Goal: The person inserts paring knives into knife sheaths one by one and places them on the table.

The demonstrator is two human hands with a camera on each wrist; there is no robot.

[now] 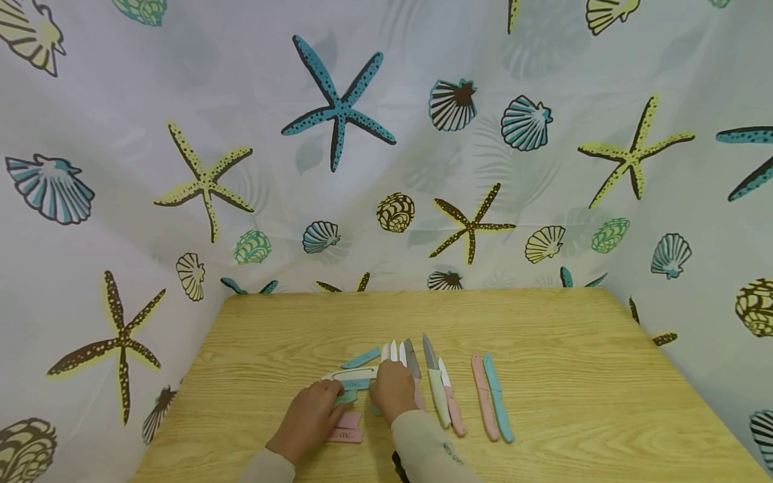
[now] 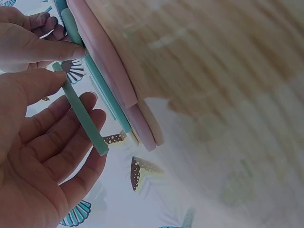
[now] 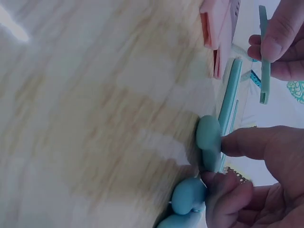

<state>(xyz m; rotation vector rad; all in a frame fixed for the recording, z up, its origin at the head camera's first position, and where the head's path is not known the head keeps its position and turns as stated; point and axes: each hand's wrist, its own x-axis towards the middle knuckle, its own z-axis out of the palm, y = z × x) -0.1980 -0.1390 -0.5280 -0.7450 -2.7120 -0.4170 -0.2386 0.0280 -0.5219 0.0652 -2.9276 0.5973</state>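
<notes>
Green sheath (image 2: 83,111): in my left hand (image 1: 308,417), left of the pale-handled knife (image 1: 439,400) on the worktop (image 1: 574,376).
Left hand: thumb against the sheath, fingers only partly bent behind it, a light pinch.
Right hand: thumb and a finger pinch the end of a green handle (image 3: 209,137), also left of the pale-handled knife; which blade belongs to it, I can't tell.
Sheath's weight and feel: probably light, thin stiff plastic; its smooth sides could slide or twist under a loose thumb.
Sheath's best hold: across the flat faces near mid-length, keeping my fingertips off the slotted end.
Handle's feel: rounded and smooth, so likely to roll; a hold farther along it should steady it better.
Care: white blades (image 1: 394,351) lie beyond my right hand, left of the pale-handled knife; they look thin and perhaps brittle.
</notes>
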